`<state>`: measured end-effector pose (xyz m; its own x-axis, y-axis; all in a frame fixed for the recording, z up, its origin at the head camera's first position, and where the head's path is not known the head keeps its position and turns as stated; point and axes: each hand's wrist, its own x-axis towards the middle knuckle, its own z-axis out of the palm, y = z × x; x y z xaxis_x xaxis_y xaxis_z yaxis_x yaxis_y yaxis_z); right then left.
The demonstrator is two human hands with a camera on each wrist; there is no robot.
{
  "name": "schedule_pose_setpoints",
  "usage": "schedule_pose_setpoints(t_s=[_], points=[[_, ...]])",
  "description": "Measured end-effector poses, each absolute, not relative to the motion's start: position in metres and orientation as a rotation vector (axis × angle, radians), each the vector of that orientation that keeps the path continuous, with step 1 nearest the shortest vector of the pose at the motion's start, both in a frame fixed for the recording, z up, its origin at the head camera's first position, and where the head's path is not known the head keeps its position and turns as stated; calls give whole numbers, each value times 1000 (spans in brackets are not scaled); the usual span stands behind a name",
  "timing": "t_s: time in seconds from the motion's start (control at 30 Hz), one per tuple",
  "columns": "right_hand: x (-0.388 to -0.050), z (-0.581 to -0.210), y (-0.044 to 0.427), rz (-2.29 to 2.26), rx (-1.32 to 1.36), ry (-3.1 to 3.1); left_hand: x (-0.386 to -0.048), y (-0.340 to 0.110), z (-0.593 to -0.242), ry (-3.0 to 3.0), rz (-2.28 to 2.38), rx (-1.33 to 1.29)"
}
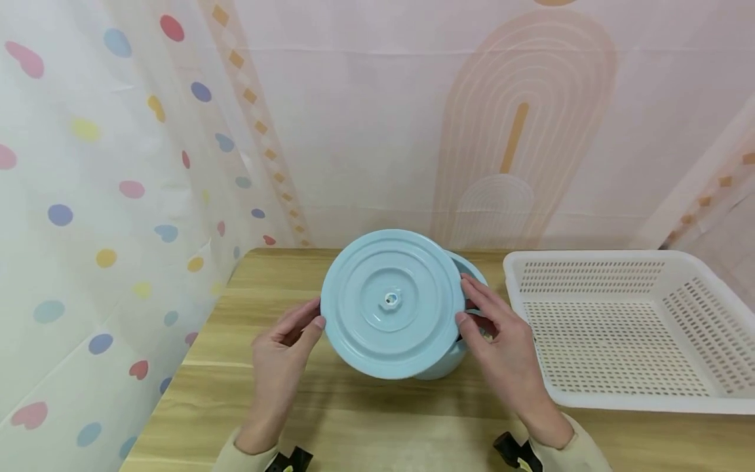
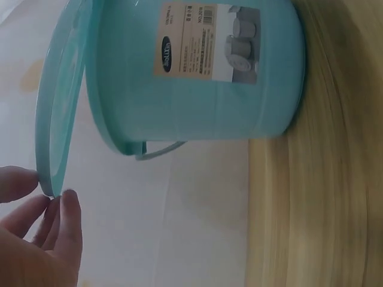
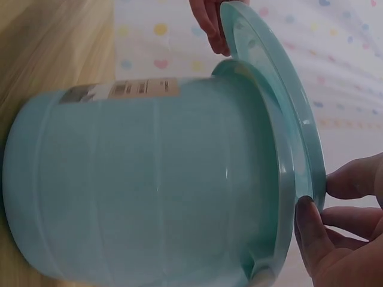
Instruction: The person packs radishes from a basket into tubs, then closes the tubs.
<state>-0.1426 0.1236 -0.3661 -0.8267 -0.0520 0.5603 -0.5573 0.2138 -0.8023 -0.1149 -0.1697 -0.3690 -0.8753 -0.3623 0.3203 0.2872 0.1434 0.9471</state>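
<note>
A round light-blue lid (image 1: 377,347) is held over a matching plastic bucket (image 1: 442,368), shifted to the left so that the bucket's right rim shows. My left hand (image 1: 287,347) pinches the lid's left edge between thumb and fingers. At the opposite edge, my right hand (image 1: 501,341) grips the lid, close to the bucket's rim. In the left wrist view the lid (image 2: 57,101) stands tilted and apart from the bucket's rim on that side. A printed label (image 2: 209,42) is stuck on the bucket's side, and a thin handle (image 2: 161,150) hangs there.
A white perforated plastic basket (image 1: 531,393) stands on the wooden table (image 1: 206,393) to the right, near my right hand. Behind the table hangs a patterned curtain (image 1: 366,131), which also runs along the left side.
</note>
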Motion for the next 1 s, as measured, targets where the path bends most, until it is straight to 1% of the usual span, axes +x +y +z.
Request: schedule_pose_setpoints(t_s=[0.47,0.77,1.0], points=[[-152,-361,142,1631,408,-2257,-122,-149,-376,-2068,-1768,16],[-156,-363,148,1571,365,-2321,-126,-139,-382,-2117,-1679,-131],[-160,-367,153,1587,364,-2343,-129,-134,-385,-2181,-1620,-165]])
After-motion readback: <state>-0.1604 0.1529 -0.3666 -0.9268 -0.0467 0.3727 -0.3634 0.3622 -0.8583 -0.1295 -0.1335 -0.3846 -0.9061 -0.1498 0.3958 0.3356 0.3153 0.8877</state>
